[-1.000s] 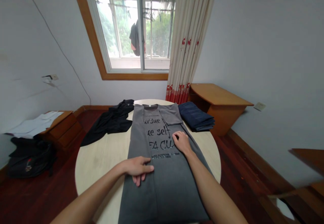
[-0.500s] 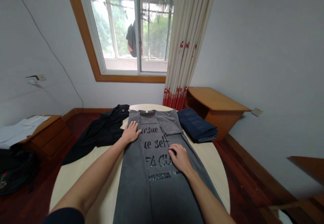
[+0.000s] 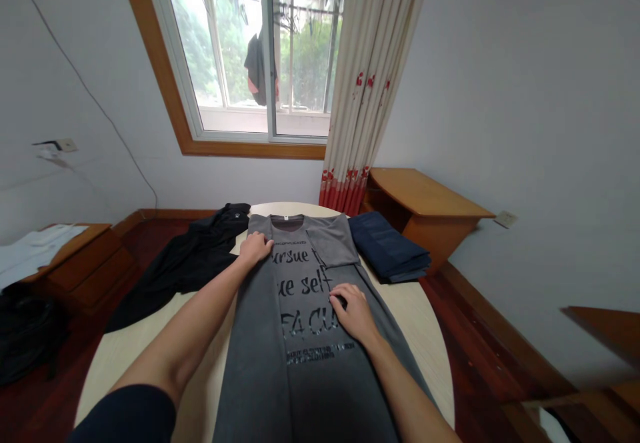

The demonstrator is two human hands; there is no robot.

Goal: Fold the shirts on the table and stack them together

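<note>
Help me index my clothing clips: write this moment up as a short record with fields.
Main garment: grey T-shirt with dark lettering, laid out
Fold state: left side turned in over part of the lettering; one sleeve across the front at right
Left hand: on the shirt's far left part, near the collar
Right hand: over the lettering, fingers loosely bent
Left of shirt: black garment, loosely spread
Right of shirt: folded dark blue cloth
Surface: pale rounded table

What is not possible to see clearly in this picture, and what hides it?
In the head view:
Gray shirt, near hem: cut off by the bottom edge.
Lettering, beginning: under the folded side.
More lettering: behind the right hand.
Collar label: too small to read.
</note>
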